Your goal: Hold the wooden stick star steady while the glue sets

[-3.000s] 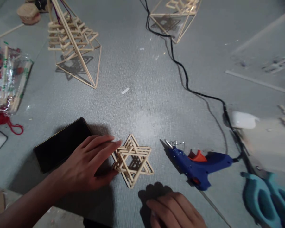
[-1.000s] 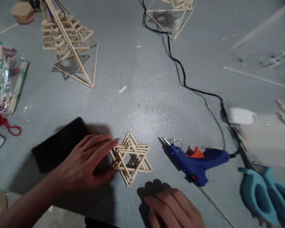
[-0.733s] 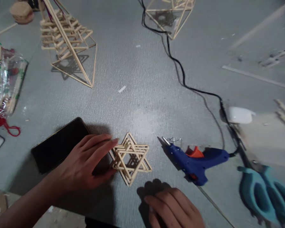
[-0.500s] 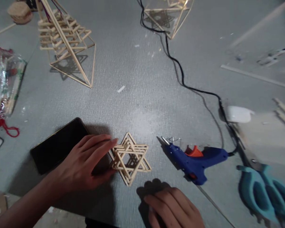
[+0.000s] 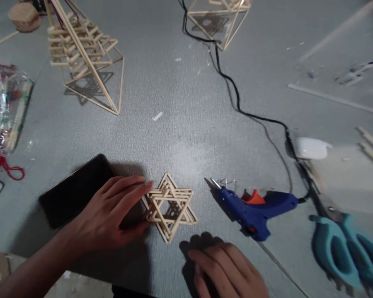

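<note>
Touching left edge of small stick star (image 5: 170,207) with my left hand (image 5: 108,215), fingers and thumb spread a little apart. Star on desk (image 5: 186,136), between my two hands. My right hand (image 5: 230,269) curled, near star's lower right (can't tell whether anything sits inside it). Phone (image 5: 76,190) just beside left hand. Blue glue gun (image 5: 257,211) lying right of star, scissors (image 5: 342,244) farther right.

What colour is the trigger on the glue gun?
Orange-red, against the blue body; the head view shows it.
</note>
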{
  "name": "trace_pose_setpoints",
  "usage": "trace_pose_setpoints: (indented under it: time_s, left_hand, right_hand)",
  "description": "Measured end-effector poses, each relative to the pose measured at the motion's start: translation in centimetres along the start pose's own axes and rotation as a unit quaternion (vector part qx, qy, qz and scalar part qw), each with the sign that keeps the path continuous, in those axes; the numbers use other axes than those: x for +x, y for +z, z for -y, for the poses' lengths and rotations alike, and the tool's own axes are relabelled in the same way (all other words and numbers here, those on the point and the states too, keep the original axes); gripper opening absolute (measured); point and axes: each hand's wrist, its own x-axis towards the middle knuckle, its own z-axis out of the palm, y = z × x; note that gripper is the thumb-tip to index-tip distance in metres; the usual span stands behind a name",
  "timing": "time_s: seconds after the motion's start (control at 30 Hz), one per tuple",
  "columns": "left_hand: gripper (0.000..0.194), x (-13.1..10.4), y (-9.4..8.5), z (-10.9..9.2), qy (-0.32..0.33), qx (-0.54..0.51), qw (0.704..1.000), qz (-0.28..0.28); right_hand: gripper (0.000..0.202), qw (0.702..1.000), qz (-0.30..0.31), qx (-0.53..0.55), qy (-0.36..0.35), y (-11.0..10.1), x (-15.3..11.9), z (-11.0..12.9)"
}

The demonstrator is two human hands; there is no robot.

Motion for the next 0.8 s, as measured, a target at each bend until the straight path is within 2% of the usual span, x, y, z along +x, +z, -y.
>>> trace_pose_setpoints:
  time_s: [0.2, 0.37, 0.8]
  left_hand:
    - [0.070, 0.02, 0.02, -0.06, -0.001, -0.002, 1.000, -0.003]
    - [0.076, -0.01, 0.06, 0.00, 0.000, -0.007, 1.000, -0.005]
    - [0.069, 0.16, -0.04, -0.11, 0.000, 0.009, 1.000, -0.005]
  right_hand:
    - [0.034, 0.999, 0.019, -0.040, 0.007, 0.09, 0.37, -0.13]
    - [0.038, 0.998, 0.024, -0.054, 0.006, 0.43, 0.09, -0.13]
    - [0.037, 0.998, 0.027, -0.063, -0.005, 0.63, -0.22, -0.24]
